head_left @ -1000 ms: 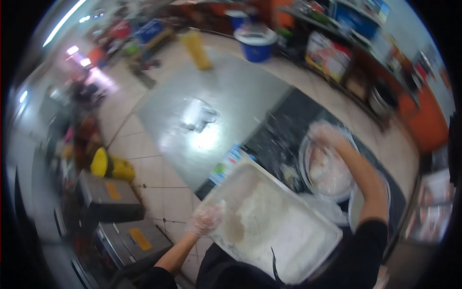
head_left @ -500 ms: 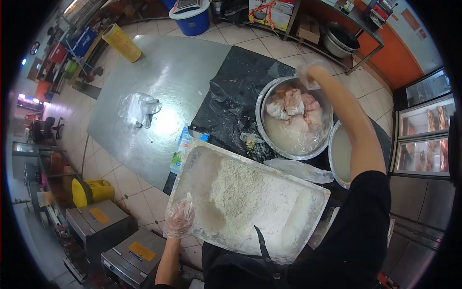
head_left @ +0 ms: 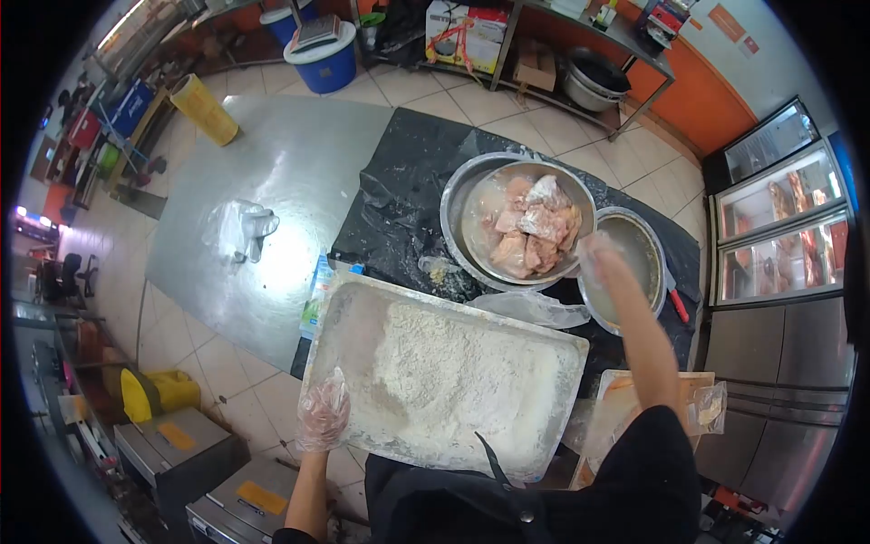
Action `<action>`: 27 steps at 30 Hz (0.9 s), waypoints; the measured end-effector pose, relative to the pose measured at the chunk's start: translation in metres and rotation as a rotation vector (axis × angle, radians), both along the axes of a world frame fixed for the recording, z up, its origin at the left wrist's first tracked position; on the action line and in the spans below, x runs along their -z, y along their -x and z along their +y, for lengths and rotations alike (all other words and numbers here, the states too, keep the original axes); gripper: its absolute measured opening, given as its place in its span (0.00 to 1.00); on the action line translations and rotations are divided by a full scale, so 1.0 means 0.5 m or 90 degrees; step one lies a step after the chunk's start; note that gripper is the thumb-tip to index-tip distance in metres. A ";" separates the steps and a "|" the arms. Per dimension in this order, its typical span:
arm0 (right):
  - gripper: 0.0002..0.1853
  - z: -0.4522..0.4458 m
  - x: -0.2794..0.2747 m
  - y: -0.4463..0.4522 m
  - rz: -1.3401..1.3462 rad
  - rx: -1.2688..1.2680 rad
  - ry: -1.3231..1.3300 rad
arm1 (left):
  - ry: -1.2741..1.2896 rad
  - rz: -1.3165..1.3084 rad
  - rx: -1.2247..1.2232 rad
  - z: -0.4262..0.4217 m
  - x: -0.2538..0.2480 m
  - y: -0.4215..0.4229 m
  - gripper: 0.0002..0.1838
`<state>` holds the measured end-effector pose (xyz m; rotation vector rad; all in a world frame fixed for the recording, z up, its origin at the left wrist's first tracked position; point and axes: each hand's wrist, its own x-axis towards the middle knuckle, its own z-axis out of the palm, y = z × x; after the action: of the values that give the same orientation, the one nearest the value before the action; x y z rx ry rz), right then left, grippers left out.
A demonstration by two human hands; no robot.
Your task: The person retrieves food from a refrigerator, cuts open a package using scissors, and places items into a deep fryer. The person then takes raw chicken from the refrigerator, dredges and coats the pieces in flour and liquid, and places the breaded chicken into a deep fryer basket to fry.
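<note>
My left hand (head_left: pixel 323 412), in a clear plastic glove, holds the left edge of a large pale tray (head_left: pixel 553 341). White flour (head_left: pixel 444 363) lies heaped in the tray. My right hand (head_left: pixel 600 257), gloved and blurred, grips the right rim of the inner metal bowl (head_left: pixel 587 201). That bowl sits inside a wider metal bowl (head_left: pixel 450 204). Raw meat pieces (head_left: pixel 535 227) are gathered on the inner bowl's right side, some dusted with flour, with cloudy liquid beside them. A second bowl of cloudy liquid (head_left: pixel 639 258) stands to the right, partly behind my right forearm.
A knife with a red handle (head_left: pixel 679 306) lies right of the second bowl. Plastic bags (head_left: pixel 535 309) lie between bowls and tray. On the metal table are a crumpled glove (head_left: pixel 243 229) and a yellow roll (head_left: pixel 205 110). A board (head_left: pixel 616 417) is at lower right.
The view has shifted. My right hand has moved from the bowl's upper rim to its right rim, and the meat now lies on the right side. My left hand stays at the tray's edge.
</note>
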<state>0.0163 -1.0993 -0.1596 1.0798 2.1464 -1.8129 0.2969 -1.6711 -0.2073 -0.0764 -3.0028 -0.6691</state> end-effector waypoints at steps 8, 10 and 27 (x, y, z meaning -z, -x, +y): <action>0.16 -0.051 -0.020 -0.099 0.037 0.038 -0.009 | 0.043 0.076 0.040 0.005 -0.029 0.009 0.21; 0.16 -0.095 -0.118 -0.140 0.202 0.125 0.287 | 0.016 0.090 0.046 0.005 -0.024 0.007 0.22; 0.17 -0.297 -0.101 -0.023 0.337 0.081 0.194 | 0.097 0.144 0.057 -0.001 0.053 0.015 0.25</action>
<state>0.0279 -1.2480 -0.1089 0.7391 1.9644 -2.6189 0.2895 -1.6718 -0.2340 -0.2767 -2.8392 -0.4059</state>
